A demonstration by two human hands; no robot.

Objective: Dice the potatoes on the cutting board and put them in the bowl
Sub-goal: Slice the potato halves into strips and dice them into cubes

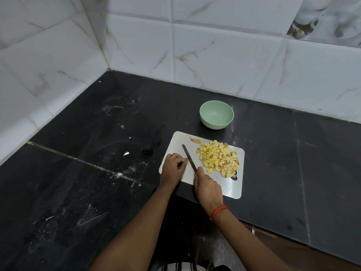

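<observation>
Potato dice (219, 158) lie heaped on the cutting board (232, 189), just beside the right hand (208, 187), which grips the knife (188, 156) by its handle. The left hand (172, 166), fingers curled, pinches a small potato piece (187, 160) at the blade. A green bowl (216, 115) stands beyond the board on the black stone bench (97, 173), with white marbled wall tiles (214, 45) behind.

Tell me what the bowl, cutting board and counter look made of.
Bowl: likely plastic, matte pale green, no glaze shine. Cutting board: probably thin plastic, white, slight sheen, rounded corners. Counter: seemingly dark stone, smooth, with pale veins and slab seams.
</observation>
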